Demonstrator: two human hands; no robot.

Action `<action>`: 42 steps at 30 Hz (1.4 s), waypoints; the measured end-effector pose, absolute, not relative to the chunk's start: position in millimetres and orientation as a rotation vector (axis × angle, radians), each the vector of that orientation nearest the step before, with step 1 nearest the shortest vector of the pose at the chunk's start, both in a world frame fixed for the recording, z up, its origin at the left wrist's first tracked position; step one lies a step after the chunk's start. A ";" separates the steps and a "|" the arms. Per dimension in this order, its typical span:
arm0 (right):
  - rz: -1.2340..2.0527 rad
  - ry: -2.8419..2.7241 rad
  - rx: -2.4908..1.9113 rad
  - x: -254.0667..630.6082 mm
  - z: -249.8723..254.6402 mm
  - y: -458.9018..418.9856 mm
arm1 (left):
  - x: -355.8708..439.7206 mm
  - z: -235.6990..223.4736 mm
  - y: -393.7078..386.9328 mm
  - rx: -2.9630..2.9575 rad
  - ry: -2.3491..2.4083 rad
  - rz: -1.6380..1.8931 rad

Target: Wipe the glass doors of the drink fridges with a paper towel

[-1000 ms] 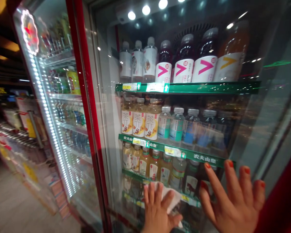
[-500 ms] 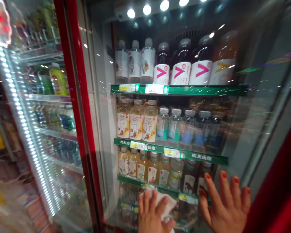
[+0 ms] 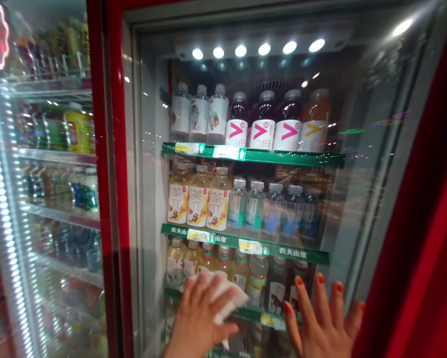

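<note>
My left hand [image 3: 197, 320] lies against the glass door [image 3: 361, 109] of a drinks fridge, low and near the middle of the view. Under its outstretched fingers is a white cloth [image 3: 233, 298], which it presses on the pane; part of the cloth sticks out to the right of the hand. To the right, my right hand [image 3: 322, 323] has its fingers spread and holds nothing. Its red-nailed fingertips are at the glass, close to the red door edge [image 3: 406, 248]. Whether the right palm touches the pane I cannot tell.
Behind the glass, bottles with white V-marked labels [image 3: 264, 132], yellow-labelled tea bottles [image 3: 198, 204] and other drinks stand on shelves with green edge strips [image 3: 305, 254]. A second lit fridge [image 3: 55, 155] stands on the left, past a red frame [image 3: 115, 149].
My left hand and the cloth have moved left and up across the glass. My right hand has shifted slightly left in view. The camera has tilted up, showing more of the fridge top.
</note>
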State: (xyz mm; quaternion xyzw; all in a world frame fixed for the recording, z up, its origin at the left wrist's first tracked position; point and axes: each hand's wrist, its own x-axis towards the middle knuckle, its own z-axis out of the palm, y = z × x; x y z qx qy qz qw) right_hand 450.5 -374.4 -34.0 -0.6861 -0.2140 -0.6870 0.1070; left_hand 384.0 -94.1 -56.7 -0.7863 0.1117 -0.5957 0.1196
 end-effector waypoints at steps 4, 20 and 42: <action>-2.005 -0.600 -2.007 451.3 -37.3 -374.4 | 381.8 17.6 -44.7 -2.393 -0.385 -2.104; -2.011 -0.756 -2.004 445.4 -27.6 -384.5 | 405.6 28.4 -117.1 -2.436 -0.249 -2.128; -1.936 -0.922 -1.610 482.4 -85.5 -402.5 | 407.5 11.8 -191.9 -2.262 0.400 -1.830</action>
